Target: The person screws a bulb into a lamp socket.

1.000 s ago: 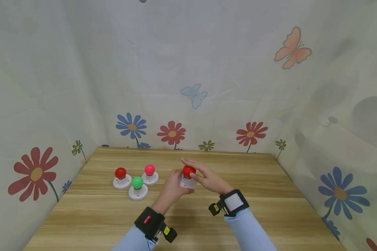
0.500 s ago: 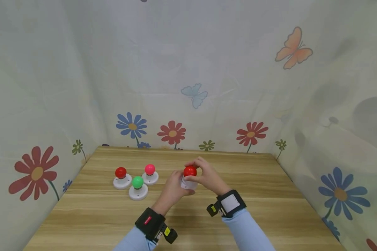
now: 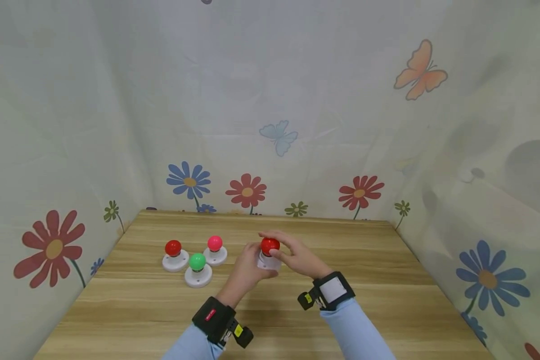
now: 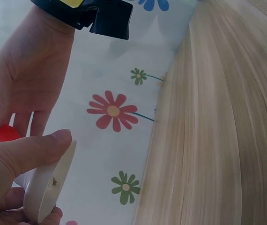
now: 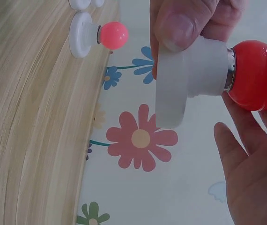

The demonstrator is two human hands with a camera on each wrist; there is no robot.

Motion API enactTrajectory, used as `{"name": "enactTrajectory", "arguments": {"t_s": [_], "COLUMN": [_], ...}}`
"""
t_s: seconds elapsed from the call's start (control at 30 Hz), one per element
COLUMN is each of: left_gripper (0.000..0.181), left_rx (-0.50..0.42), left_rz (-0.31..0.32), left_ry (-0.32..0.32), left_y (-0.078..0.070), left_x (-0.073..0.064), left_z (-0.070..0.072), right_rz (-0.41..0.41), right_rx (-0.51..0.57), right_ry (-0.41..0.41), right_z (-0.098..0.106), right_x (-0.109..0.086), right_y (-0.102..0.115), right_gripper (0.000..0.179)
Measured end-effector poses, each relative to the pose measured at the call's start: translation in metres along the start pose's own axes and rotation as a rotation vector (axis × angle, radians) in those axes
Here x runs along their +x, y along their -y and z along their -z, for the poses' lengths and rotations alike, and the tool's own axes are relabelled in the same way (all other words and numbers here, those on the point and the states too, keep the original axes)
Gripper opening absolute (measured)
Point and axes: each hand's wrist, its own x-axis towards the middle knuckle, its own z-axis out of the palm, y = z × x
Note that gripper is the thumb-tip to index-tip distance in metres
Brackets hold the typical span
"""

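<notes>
My left hand [image 3: 247, 270] grips a white lamp socket [image 5: 171, 89] by its round base, thumb on the flange, and holds it above the table. A red light bulb [image 5: 253, 75] sits in the socket, with a strip of its metal cap showing between glass and socket. My right hand [image 3: 303, 257] holds the bulb between thumb and fingers, the fingers reaching over its far side. In the left wrist view the socket's underside edge [image 4: 58, 183] faces the table and only part of the red bulb [image 4: 2, 134] shows past the hands.
To the left on the wooden table [image 3: 378, 300] stand three white sockets with bulbs: a red bulb [image 3: 173, 248], a green bulb [image 3: 197, 262] and a pink bulb [image 3: 214, 243]. A flower-printed cloth [image 3: 324, 165] hangs behind and at both sides.
The right hand's fingers curled round the red bulb and turned half a second ago; now they are stretched back over it again. The left hand and socket have barely shifted.
</notes>
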Motion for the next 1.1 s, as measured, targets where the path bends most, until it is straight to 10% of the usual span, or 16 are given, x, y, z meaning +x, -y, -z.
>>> {"name": "enactTrajectory", "arguments": {"t_s": [1.1], "left_gripper": [0.063], "left_rx": [-0.009], "left_rz": [0.043], "left_ry": [-0.056], "left_y": [0.011], "left_x": [0.000], "left_z": [-0.012], "right_rz": [-0.257], "right_rx": [-0.361], "right_ry": [-0.520], "right_z": [-0.052], "right_x": [0.008], "right_y": [0.014], "right_gripper": [0.047]}}
